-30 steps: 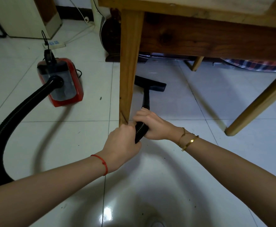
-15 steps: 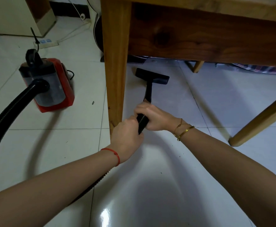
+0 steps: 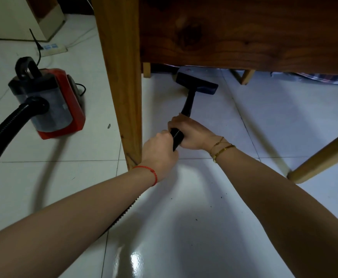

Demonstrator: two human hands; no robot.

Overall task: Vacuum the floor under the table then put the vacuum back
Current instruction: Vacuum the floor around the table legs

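A red canister vacuum [image 3: 49, 103] stands on the white tiled floor at the left. Its black ribbed hose [image 3: 1, 133] curves off the left edge and comes back under my left arm. The black floor nozzle [image 3: 197, 85] lies flat on the tiles under the wooden table [image 3: 244, 33], just below the apron. My right hand [image 3: 192, 135] is shut on the wand just behind the nozzle's neck. My left hand [image 3: 160, 155] is shut on the ribbed hose end right behind it, close to the near table leg [image 3: 124, 77].
Another table leg [image 3: 322, 157] slants in at the right, and two short legs [image 3: 247, 77] show further back. A white power strip [image 3: 50, 50] with cords lies behind the vacuum, by a pale cabinet [image 3: 17, 17]. Dark crumbs [image 3: 196, 219] dot the tiles near me. Striped fabric [image 3: 320, 78] lies far right.
The nozzle has slid further under the table and to the right. My head has dropped lower and closer, so the table apron fills more of the top. Both hands keep their grip.
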